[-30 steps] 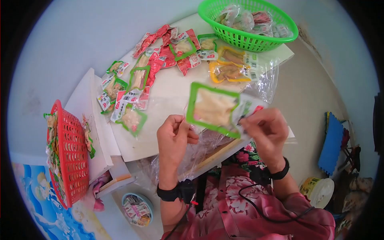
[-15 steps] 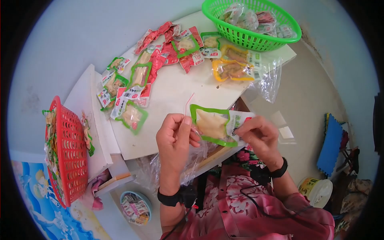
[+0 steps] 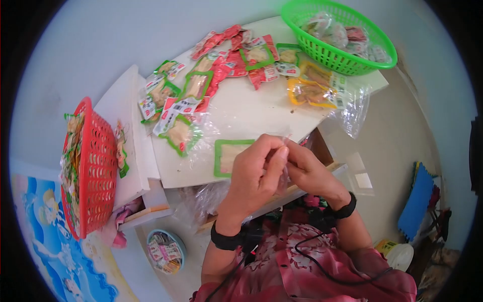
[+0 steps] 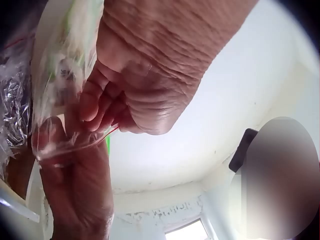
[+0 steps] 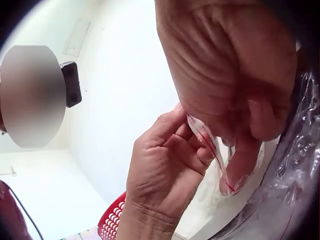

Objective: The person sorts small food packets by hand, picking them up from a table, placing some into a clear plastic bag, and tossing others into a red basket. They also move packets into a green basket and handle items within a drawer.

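Note:
Both hands meet at the mouth of a clear plastic bag (image 5: 212,145) with a red line along its edge. My left hand (image 3: 256,168) pinches one side of that edge between thumb and curled fingers. Right beside it, my right hand (image 3: 314,173) holds the other side, one finger along the film in the right wrist view. A green-edged food packet (image 3: 229,156) with pale contents shows beyond the left hand, the rest of it hidden. In the left wrist view, the packet's print (image 4: 65,75) shows through the clear film.
Red packets (image 3: 219,40) and other green-edged packets (image 3: 196,85) lie along the table's far left. Yellow-edged packets (image 3: 314,93) lie near a green basket (image 3: 327,55) at back right. A red basket (image 3: 100,171) stands left. Loose clear film (image 3: 204,201) hangs by an open drawer.
The right hand has let go of the packet's printed end and moved to the bag's edge. The packet has shifted left, behind the left hand, which has moved right.

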Action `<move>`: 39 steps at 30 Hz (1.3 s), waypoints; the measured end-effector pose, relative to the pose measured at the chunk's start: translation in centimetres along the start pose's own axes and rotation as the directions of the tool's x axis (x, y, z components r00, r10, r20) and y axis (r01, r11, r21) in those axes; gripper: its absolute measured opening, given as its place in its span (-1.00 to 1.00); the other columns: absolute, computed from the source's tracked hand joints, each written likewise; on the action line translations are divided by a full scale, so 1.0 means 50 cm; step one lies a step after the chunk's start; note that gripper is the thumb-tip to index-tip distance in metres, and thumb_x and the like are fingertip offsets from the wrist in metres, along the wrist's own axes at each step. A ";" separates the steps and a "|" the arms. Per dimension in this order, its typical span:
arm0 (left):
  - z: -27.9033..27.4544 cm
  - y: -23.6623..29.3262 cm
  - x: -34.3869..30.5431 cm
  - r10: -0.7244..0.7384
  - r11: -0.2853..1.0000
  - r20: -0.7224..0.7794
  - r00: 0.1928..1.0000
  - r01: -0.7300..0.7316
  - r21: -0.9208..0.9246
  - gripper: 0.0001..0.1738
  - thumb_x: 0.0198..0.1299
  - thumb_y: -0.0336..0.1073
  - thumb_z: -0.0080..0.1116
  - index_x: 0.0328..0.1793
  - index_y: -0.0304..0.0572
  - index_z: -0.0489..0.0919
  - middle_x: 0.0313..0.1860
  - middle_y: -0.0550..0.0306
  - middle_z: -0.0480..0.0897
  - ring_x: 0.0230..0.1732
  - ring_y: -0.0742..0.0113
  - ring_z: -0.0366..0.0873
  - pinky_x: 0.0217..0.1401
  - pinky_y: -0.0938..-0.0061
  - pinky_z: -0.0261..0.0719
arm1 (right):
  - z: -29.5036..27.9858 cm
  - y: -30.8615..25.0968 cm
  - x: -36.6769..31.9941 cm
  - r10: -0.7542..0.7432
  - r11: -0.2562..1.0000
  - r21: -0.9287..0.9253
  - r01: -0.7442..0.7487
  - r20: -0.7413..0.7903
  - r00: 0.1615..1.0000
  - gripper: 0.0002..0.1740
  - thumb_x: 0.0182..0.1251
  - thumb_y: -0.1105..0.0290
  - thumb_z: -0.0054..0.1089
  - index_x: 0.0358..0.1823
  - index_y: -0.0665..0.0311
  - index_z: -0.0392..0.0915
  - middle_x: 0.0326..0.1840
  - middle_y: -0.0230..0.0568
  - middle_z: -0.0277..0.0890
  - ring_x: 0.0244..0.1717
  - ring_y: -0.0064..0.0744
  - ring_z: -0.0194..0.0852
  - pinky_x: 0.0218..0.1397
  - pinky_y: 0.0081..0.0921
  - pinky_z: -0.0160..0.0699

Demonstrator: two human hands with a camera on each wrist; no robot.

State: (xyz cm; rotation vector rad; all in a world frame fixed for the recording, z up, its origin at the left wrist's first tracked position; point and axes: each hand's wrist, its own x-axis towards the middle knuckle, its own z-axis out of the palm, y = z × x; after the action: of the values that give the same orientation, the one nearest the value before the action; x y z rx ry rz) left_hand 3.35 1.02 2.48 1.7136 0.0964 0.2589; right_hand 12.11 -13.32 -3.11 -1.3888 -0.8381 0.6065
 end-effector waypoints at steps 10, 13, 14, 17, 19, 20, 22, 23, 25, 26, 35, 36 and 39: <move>-0.025 -0.034 -0.005 0.146 0.981 -0.108 0.983 -0.130 0.146 -0.86 0.53 -0.36 0.11 -0.08 -0.31 0.53 -0.34 0.22 0.60 -0.43 0.58 0.51 -0.35 0.60 0.50 | 0.042 0.002 0.038 -0.041 0.949 -0.311 -0.042 -0.257 0.965 -0.71 0.45 0.61 0.07 0.16 0.39 0.53 -0.36 0.04 0.63 -0.37 -0.22 0.64 -0.28 -0.31 0.57; -0.033 -0.048 -0.009 0.073 0.997 -0.174 0.982 -0.077 -0.017 -0.87 0.54 -0.36 0.10 -0.06 -0.28 0.54 -0.34 0.24 0.61 -0.45 0.59 0.50 -0.38 0.62 0.51 | 0.049 -0.031 0.038 -0.098 0.920 -0.392 0.009 -0.207 0.973 -0.79 0.44 0.61 0.06 0.03 0.39 0.57 -0.35 0.08 0.63 -0.39 -0.12 0.61 -0.26 -0.30 0.55; -0.033 -0.049 -0.009 0.058 0.996 -0.178 0.982 -0.069 -0.061 -0.88 0.54 -0.36 0.10 -0.06 -0.27 0.54 -0.34 0.24 0.61 -0.45 0.59 0.50 -0.38 0.63 0.51 | 0.051 -0.043 0.044 -0.056 0.924 -0.382 -0.003 -0.142 0.988 -0.85 0.42 0.61 0.05 -0.08 0.40 0.58 -0.36 0.09 0.62 -0.38 -0.04 0.60 -0.23 -0.28 0.55; -0.032 -0.050 -0.011 0.015 0.984 -0.206 0.978 -0.051 -0.171 -0.88 0.54 -0.35 0.12 -0.06 -0.25 0.54 -0.36 0.26 0.61 -0.46 0.61 0.48 -0.40 0.64 0.49 | 0.046 -0.040 0.062 -0.007 0.952 -0.306 0.016 0.029 1.000 -0.84 0.41 0.61 0.03 -0.07 0.41 0.56 -0.36 0.10 0.61 -0.36 0.01 0.62 -0.22 -0.25 0.55; -0.037 -0.050 -0.005 0.007 0.974 -0.240 0.971 -0.061 -0.219 -0.86 0.54 -0.32 0.14 -0.07 -0.24 0.53 -0.39 0.27 0.60 -0.46 0.62 0.47 -0.40 0.64 0.46 | 0.028 -0.046 0.073 -0.030 0.937 -0.344 0.063 0.100 0.995 -0.84 0.42 0.59 0.03 -0.07 0.40 0.58 -0.30 0.08 0.65 -0.33 0.00 0.65 -0.22 -0.23 0.57; -0.047 -0.059 -0.003 -0.011 0.964 -0.231 0.973 -0.051 -0.260 -0.86 0.54 -0.31 0.14 -0.08 -0.23 0.52 -0.37 0.27 0.62 -0.46 0.63 0.50 -0.40 0.66 0.48 | 0.017 -0.042 0.076 -0.035 0.917 -0.390 0.082 0.125 0.992 -0.84 0.43 0.58 0.04 -0.06 0.39 0.59 -0.29 0.07 0.66 -0.32 -0.01 0.66 -0.22 -0.23 0.57; -0.066 -0.063 -0.003 -0.065 0.966 -0.233 0.970 0.002 -0.260 -0.86 0.55 -0.32 0.11 -0.11 -0.22 0.54 -0.36 0.23 0.64 -0.47 0.58 0.53 -0.42 0.63 0.51 | 0.002 -0.094 0.080 0.085 0.910 -0.415 -0.020 0.140 0.987 -0.80 0.45 0.51 0.14 0.01 0.35 0.64 -0.26 -0.02 0.69 -0.29 -0.12 0.69 -0.21 -0.30 0.60; -0.073 -0.066 -0.005 -0.096 0.966 -0.241 0.966 0.032 -0.257 -0.85 0.55 -0.32 0.09 -0.12 -0.21 0.54 -0.36 0.21 0.65 -0.47 0.55 0.54 -0.42 0.62 0.52 | -0.012 -0.098 0.084 0.074 0.901 -0.433 0.001 0.156 0.985 -0.80 0.49 0.49 0.14 0.03 0.36 0.65 -0.23 -0.08 0.69 -0.33 -0.29 0.67 -0.26 -0.39 0.59; -0.076 -0.078 -0.005 -0.116 0.945 -0.188 0.975 0.050 -0.324 -0.84 0.56 -0.31 0.09 -0.10 -0.22 0.52 -0.35 0.26 0.64 -0.46 0.61 0.53 -0.41 0.66 0.51 | -0.047 -0.107 0.093 0.053 0.886 -0.461 0.044 0.195 0.979 -0.79 0.56 0.47 0.15 0.08 0.38 0.66 -0.18 -0.21 0.69 -0.39 -0.62 0.61 -0.36 -0.58 0.59; -0.074 -0.084 -0.006 -0.117 0.941 -0.166 0.979 0.056 -0.333 -0.85 0.56 -0.31 0.09 -0.11 -0.22 0.52 -0.35 0.26 0.64 -0.46 0.61 0.53 -0.41 0.65 0.51 | -0.058 -0.131 0.102 0.136 0.869 -0.492 -0.052 0.136 0.981 -0.78 0.57 0.45 0.16 0.09 0.36 0.68 -0.20 -0.25 0.69 -0.43 -0.65 0.60 -0.41 -0.63 0.57; -0.056 -0.097 -0.014 -0.094 0.962 -0.118 0.989 0.060 -0.265 -0.83 0.55 -0.29 0.12 -0.06 -0.26 0.52 -0.34 0.23 0.64 -0.43 0.60 0.58 -0.39 0.63 0.55 | -0.191 -0.082 0.301 -0.295 0.352 -0.931 0.092 -0.017 0.955 -0.75 0.52 0.30 0.17 0.04 0.28 0.67 -0.27 0.03 0.68 -0.30 -0.09 0.72 -0.20 -0.20 0.64; -0.056 -0.098 -0.015 -0.085 0.966 -0.114 0.990 0.054 -0.253 -0.84 0.55 -0.30 0.12 -0.06 -0.25 0.52 -0.34 0.23 0.64 -0.43 0.60 0.58 -0.38 0.63 0.55 | -0.198 -0.075 0.322 -0.361 0.259 -0.959 0.114 0.013 0.932 -0.74 0.52 0.27 0.17 0.04 0.26 0.67 -0.27 0.07 0.68 -0.25 -0.02 0.73 -0.16 -0.14 0.64; -0.061 -0.099 -0.015 -0.062 0.963 -0.100 0.993 0.033 -0.266 -0.84 0.54 -0.30 0.13 -0.06 -0.25 0.52 -0.35 0.24 0.63 -0.43 0.61 0.57 -0.38 0.63 0.55 | -0.184 -0.078 0.375 -0.254 0.216 -0.973 -0.076 -0.131 0.958 -0.68 0.50 0.20 0.20 0.12 0.22 0.63 -0.22 0.05 0.72 -0.12 0.04 0.71 -0.06 -0.05 0.61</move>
State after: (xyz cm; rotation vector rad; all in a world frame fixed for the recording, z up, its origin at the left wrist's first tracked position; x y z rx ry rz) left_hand 2.34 4.58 -2.07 1.4302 0.1751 0.3144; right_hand 30.11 -4.29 3.75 -2.5050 -1.1270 -0.4039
